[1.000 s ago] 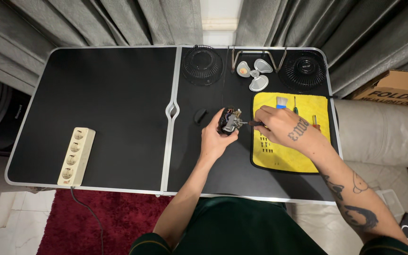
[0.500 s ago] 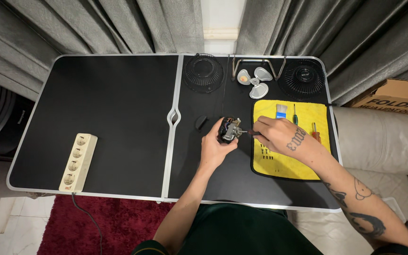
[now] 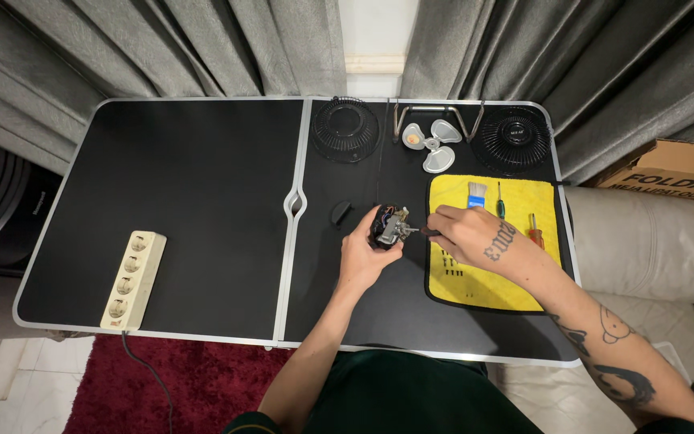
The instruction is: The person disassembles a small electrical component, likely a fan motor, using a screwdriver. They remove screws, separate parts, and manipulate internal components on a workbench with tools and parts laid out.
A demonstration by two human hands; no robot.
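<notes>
While both hands meet near the middle of the black folding table (image 3: 162, 177), we list the contents as follows.

Item one: small fan motor (image 3: 387, 227), dark housing with metal parts showing, held just above the right half of the table, left of the yellow cloth (image 3: 491, 281). Our left hand (image 3: 367, 255) cups it from below and from the near side, fingers curled narrowly around the housing; the motor sits at the fingertips, not deep in the palm.

Item two: right hand (image 3: 466, 233), resting over the left edge of the cloth, fingers pinched closed on a dark tool handle (image 3: 430, 232). Its thin metal tip points left and meets the motor's right side. We cannot tell the exact kind of tool.

Item three: cloth contents. Small blue brush (image 3: 476, 194), green-handled screwdriver (image 3: 500, 206) and red-handled screwdriver (image 3: 535, 233) near the far edge; a row of small dark screws (image 3: 448, 264) just beside the right hand.

Item four: far edge of table. Two round black fan grilles (image 3: 345, 128), one to each side of a white fan blade (image 3: 431, 145) and a bent metal stand (image 3: 435, 112).

Item five: small black cap (image 3: 339, 211), lying just left of the motor, apart from it.

Item six: beige power strip (image 3: 132, 277), near the left corner, well apart from both hands.
</notes>
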